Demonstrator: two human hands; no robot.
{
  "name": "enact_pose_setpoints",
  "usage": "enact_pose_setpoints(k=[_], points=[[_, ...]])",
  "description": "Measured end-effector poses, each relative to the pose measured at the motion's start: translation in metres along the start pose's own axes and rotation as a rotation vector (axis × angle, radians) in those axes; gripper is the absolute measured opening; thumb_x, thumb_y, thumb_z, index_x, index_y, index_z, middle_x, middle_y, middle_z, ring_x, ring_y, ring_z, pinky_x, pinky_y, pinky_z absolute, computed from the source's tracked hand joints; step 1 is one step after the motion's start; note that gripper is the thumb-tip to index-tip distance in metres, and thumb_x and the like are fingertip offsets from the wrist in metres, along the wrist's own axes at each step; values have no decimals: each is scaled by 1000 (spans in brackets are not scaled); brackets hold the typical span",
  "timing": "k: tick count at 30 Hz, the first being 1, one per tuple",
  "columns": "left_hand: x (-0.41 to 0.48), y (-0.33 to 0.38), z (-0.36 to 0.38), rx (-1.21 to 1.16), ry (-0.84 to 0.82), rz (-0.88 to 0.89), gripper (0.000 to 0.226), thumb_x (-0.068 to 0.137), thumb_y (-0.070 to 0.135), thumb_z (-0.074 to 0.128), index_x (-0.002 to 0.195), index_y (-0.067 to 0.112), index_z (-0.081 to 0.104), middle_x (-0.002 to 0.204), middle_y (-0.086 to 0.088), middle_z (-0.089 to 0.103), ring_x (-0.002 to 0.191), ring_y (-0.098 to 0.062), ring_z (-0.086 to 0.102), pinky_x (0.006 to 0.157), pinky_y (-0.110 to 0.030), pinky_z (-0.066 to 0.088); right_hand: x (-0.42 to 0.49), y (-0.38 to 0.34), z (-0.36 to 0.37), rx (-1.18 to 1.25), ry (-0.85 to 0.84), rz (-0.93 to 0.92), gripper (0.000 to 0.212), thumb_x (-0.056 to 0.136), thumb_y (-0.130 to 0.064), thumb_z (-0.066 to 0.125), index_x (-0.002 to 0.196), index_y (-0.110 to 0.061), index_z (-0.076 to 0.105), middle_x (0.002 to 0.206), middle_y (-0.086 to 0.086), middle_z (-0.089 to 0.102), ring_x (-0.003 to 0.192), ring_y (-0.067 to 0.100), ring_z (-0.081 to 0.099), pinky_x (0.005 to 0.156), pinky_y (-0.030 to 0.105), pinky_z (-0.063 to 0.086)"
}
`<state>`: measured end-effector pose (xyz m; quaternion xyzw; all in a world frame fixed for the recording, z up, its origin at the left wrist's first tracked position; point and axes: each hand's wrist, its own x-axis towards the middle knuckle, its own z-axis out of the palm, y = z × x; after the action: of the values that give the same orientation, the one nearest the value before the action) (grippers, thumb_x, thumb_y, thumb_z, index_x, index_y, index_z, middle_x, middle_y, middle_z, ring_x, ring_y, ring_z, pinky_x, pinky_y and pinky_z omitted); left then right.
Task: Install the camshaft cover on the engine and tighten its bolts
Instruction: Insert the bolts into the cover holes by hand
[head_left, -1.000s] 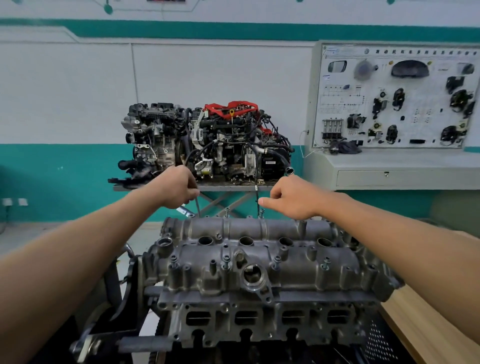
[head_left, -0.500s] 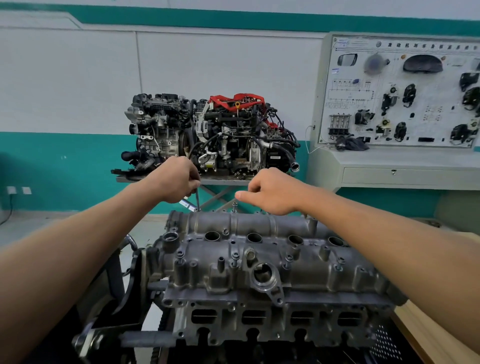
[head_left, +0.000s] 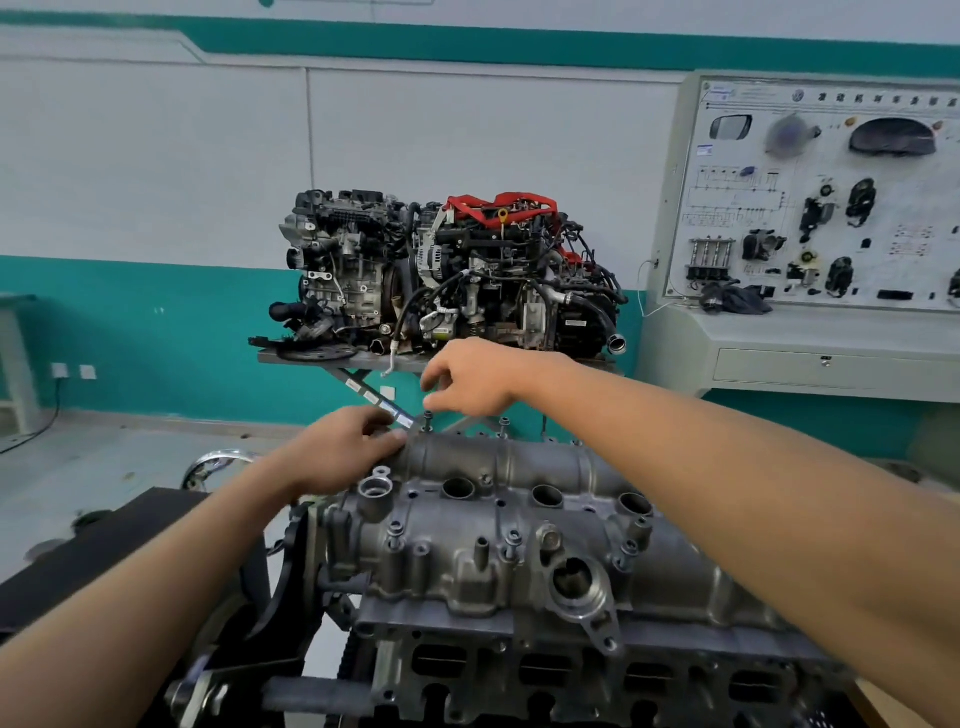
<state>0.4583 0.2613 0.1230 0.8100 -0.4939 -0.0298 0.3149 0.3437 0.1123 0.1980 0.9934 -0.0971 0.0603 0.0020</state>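
Head view: camshaft cover (head_left: 519, 467) seated on engine (head_left: 571, 670). Left hand (head_left: 340, 449): fingers together, resting on cover's far-left end. Right hand (head_left: 480, 379): fingers loosely spread, thumb just above upright bolt (head_left: 428, 420) at cover's far edge, pinching nothing. Versus 0.5 s ago: left hand dropped from raised fist onto cover; right hand shifted left.

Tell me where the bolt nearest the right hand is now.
In the head view, the bolt stands at the far left edge of the camshaft cover, just under the fingers of the right hand and beside the left hand.
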Motion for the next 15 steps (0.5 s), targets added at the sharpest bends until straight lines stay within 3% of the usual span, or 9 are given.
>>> enact_pose_setpoints(k=[5, 11, 13, 15], points=[[-10, -3, 10, -112, 112, -13, 35, 98, 28, 60, 126, 8, 61, 120, -7, 65, 106, -19, 59, 87, -27, 42, 21, -10, 7, -77, -85, -67, 21, 94, -23, 64, 108, -12, 76, 107, 0, 75, 85, 10, 61, 76, 22, 43], [-7, -4, 14, -122, 144, -16, 35, 98, 28, 60, 128, 9, 60, 125, -7, 64, 106, -15, 55, 87, -24, 38, 21, -6, 5, -120, -115, -54, 21, 94, -23, 67, 106, -8, 75, 100, -1, 75, 83, 11, 60, 72, 21, 43], [-7, -5, 14, -147, 146, -26, 35, 98, 27, 60, 127, 8, 61, 124, -8, 65, 108, -17, 58, 90, -27, 41, 24, -6, 8, -203, -113, -48, 29, 98, -29, 60, 83, -8, 71, 74, -1, 65, 69, 14, 54, 58, 23, 39], [-8, -4, 13, -158, 137, -35, 35, 98, 27, 60, 127, 8, 61, 124, -8, 65, 112, -20, 59, 97, -32, 45, 27, -9, 16, -333, -111, -27, 46, 104, -33, 47, 63, -12, 51, 62, 1, 48, 64, 20, 46, 56, 30, 32]])
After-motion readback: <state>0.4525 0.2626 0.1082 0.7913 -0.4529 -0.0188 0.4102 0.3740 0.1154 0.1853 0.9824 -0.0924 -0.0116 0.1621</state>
